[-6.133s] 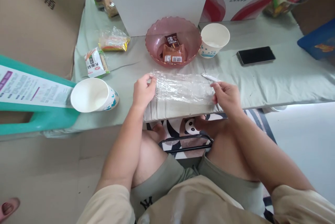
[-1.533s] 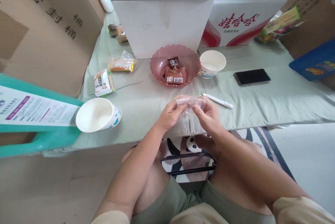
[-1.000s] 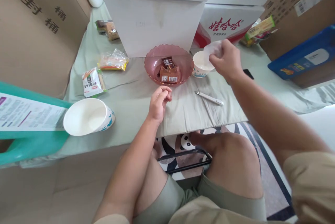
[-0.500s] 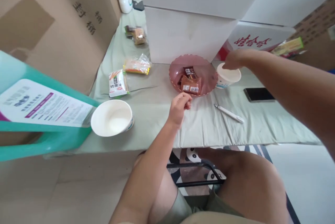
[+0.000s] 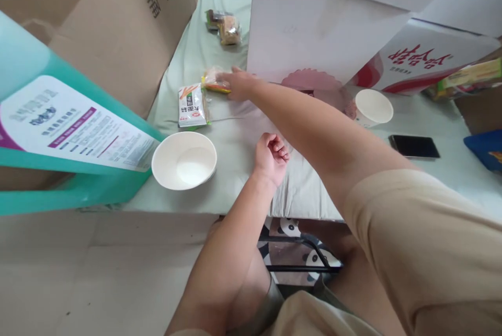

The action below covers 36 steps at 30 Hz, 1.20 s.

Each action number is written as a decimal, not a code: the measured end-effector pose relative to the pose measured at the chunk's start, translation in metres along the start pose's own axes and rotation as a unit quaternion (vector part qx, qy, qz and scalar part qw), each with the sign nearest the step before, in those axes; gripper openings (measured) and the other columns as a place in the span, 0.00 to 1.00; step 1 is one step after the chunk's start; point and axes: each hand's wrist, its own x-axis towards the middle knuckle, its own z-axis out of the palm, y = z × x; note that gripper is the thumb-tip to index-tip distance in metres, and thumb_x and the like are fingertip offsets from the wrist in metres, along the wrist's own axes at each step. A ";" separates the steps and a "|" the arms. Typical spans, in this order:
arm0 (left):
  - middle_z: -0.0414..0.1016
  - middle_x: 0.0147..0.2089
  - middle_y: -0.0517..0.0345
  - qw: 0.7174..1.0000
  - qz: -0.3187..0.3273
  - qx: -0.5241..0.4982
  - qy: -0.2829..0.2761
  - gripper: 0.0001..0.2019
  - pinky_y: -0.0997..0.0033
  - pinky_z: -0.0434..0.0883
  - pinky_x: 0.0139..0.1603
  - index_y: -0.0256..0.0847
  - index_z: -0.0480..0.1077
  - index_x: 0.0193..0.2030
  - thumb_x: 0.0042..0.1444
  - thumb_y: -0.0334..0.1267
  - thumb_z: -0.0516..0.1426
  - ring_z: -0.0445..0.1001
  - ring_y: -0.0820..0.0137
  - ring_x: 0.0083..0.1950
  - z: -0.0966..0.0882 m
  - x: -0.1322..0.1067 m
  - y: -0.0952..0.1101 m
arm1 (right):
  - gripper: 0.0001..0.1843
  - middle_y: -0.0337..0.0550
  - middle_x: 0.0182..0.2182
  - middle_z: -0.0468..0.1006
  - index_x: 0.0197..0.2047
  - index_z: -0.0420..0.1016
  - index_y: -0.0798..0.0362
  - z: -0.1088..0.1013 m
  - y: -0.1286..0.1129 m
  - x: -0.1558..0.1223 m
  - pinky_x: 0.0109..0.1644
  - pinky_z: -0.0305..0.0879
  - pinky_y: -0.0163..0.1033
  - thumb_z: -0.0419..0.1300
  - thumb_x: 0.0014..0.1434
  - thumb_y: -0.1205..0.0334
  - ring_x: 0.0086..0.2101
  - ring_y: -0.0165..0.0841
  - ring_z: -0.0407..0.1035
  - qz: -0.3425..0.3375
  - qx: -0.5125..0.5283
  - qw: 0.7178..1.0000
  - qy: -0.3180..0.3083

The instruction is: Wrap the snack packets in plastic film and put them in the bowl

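Observation:
My right arm stretches across the table to the left. My right hand (image 5: 240, 85) lies on the right end of a clear snack packet with orange and yellow contents (image 5: 213, 79), its fingers closed over it. My left hand (image 5: 270, 153) rests on the green cloth (image 5: 235, 137) curled in a loose fist, with nothing showing in it. A white and green snack packet (image 5: 192, 106) lies just left of my right hand. A white paper bowl (image 5: 184, 160) stands left of my left hand.
A pink bowl (image 5: 316, 81) is partly hidden behind my right arm. A paper cup (image 5: 373, 108) and a black phone (image 5: 413, 146) are at the right. A white box (image 5: 314, 27), a red and white carton (image 5: 425, 61), a cardboard box (image 5: 117, 27) and a teal stool (image 5: 58, 132) ring the table.
The stretched plastic film was crumpled, and my right hand carried it over the paper cup. That hand then swung left to the orange snack packet. My left hand stayed curled on the cloth.

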 end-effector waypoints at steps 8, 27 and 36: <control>0.48 0.21 0.68 0.998 0.060 0.001 0.006 0.12 0.73 0.53 0.25 0.42 0.55 0.26 0.58 0.36 0.54 0.50 0.79 0.20 -0.009 0.008 0.020 | 0.22 0.49 0.50 0.74 0.61 0.71 0.46 -0.031 0.007 -0.050 0.58 0.67 0.51 0.53 0.64 0.62 0.52 0.44 0.69 -0.023 -0.013 0.994 0.106; 0.78 0.50 0.56 0.934 0.048 0.282 -0.214 0.30 0.61 0.78 0.46 0.49 0.66 0.58 0.47 0.35 0.68 0.80 0.62 0.48 -0.003 -0.019 -0.044 | 0.27 0.51 0.58 0.69 0.58 0.71 0.43 0.039 0.101 -0.347 0.48 0.74 0.49 0.68 0.56 0.51 0.49 0.42 0.72 -0.020 0.303 0.914 0.269; 0.73 0.47 0.59 0.803 0.136 0.502 -0.293 0.24 0.71 0.71 0.43 0.50 0.67 0.54 0.51 0.40 0.68 0.73 0.71 0.41 0.001 -0.005 -0.061 | 0.06 0.49 0.46 0.72 0.33 0.78 0.48 0.064 0.111 -0.328 0.41 0.73 0.44 0.64 0.55 0.56 0.49 0.41 0.71 0.113 0.411 0.853 0.302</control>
